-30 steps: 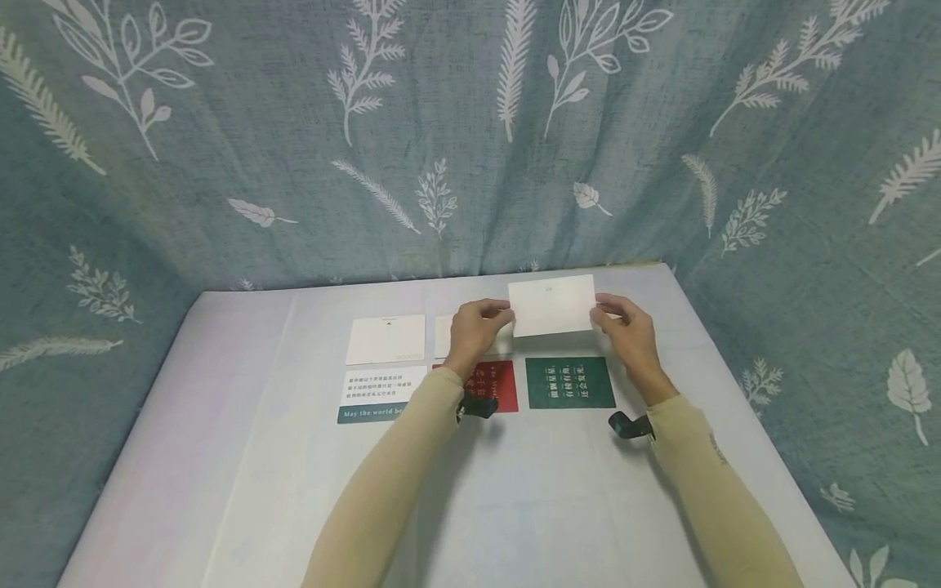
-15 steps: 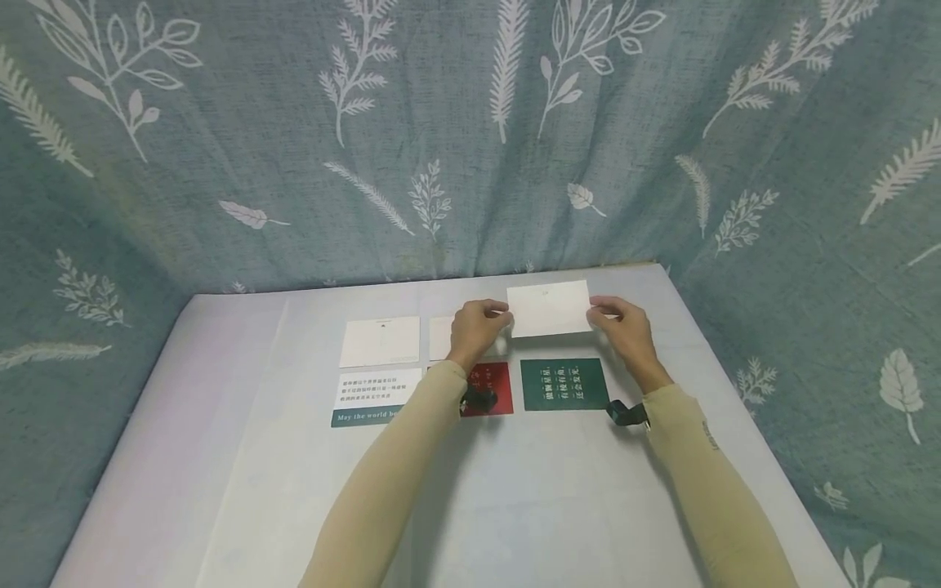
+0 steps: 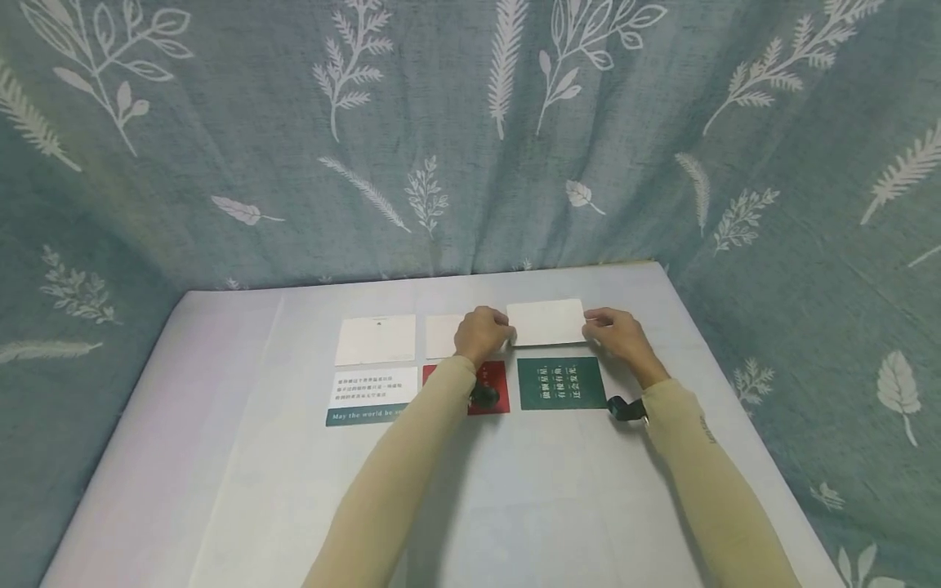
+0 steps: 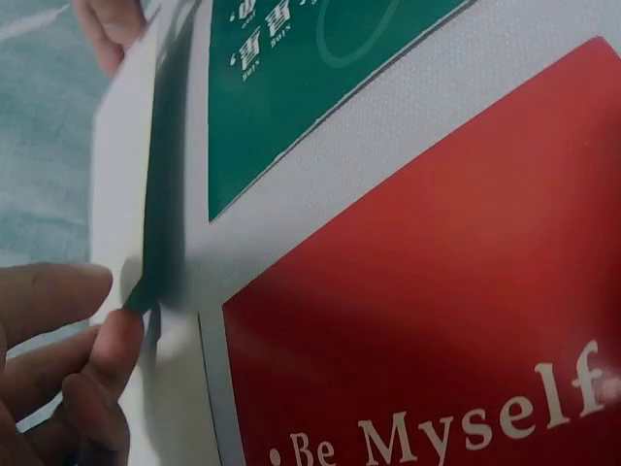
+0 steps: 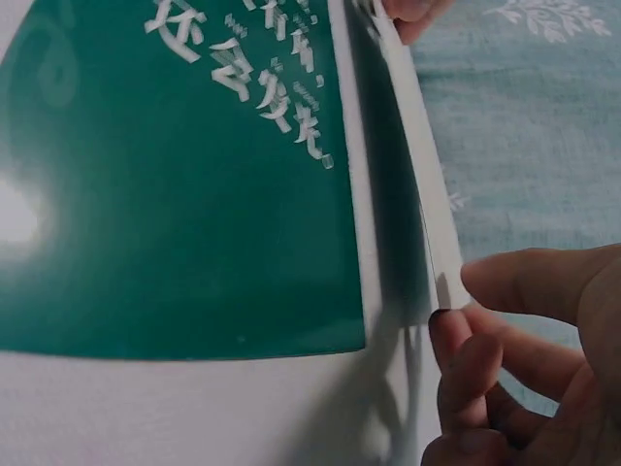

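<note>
A white-faced postcard (image 3: pixel 546 322) with a dark green underside is held between my two hands at the back of the table. My left hand (image 3: pixel 483 335) pinches its left end between thumb and fingers, and my right hand (image 3: pixel 621 339) pinches the right end. In the left wrist view the card (image 4: pixel 121 184) stands tilted, its shadow falling on the tabletop beneath. Right in front of it lies a green card (image 3: pixel 560 384) with white characters. A red card (image 3: pixel 501 388), lettered "Be Myself" in the left wrist view, lies partly behind my left forearm.
Two white cards lie in the back row, one at the left (image 3: pixel 376 347) and one in the middle (image 3: pixel 443 336) partly covered by my left hand. A white-and-teal card (image 3: pixel 367 392) lies front left. A leaf-patterned curtain (image 3: pixel 470 204) closes off the table's back.
Both hands have lowered the postcard toward the tabletop. It has sunk closer to the green card's far edge. The grip at both ends is the same.
</note>
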The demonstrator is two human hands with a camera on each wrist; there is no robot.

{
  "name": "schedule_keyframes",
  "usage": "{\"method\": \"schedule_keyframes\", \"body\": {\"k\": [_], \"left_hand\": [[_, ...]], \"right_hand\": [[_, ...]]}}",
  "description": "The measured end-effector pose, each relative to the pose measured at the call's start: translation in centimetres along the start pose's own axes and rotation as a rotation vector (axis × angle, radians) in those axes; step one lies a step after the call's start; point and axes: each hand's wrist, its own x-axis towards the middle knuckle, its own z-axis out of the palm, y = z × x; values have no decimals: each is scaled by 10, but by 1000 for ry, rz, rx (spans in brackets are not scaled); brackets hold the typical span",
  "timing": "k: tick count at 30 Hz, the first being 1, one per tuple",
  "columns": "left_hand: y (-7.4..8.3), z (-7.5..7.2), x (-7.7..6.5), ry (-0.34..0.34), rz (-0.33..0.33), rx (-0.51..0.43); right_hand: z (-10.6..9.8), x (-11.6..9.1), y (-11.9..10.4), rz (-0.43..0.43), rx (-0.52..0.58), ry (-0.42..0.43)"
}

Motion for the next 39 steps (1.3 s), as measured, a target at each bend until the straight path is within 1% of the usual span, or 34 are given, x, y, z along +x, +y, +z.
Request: {"method": "schedule_keyframes", "body": {"k": [2,4,7,11,16,21,26,29,33,35,39], "left_hand": [[-1,1,1,-25,-1,19],[-1,2,1,-41,7,37],[1,2,0,-52,20,59],[2,0,-2,-67,27,81],[3,-3,-5,-80,20,62],[1,-2,-6,-77,14,48],[0,-4,-8,-73,29,3],[-4,-7,-10,-69,52,-19],[-9,-15,-11,-60,107,-30],[-12,-23,-13,-58,129,-54],[-18,-42,-18,-39,136,-131]], "right_hand": [[3,2,2,20,-23,-34],[5,4,3,24,-47,-49],[8,4,2,17,-78,-52],[9,4,-1,34,-71,-48],[9,2,-1,60,-62,-44],[8,0,0,46,-61,-44],[8,-1,-1,39,-48,-37],[8,-4,-3,39,-35,-21],[10,-10,-9,7,11,29],[10,-14,-13,-23,35,63],[15,-23,-20,-74,79,112]]}}
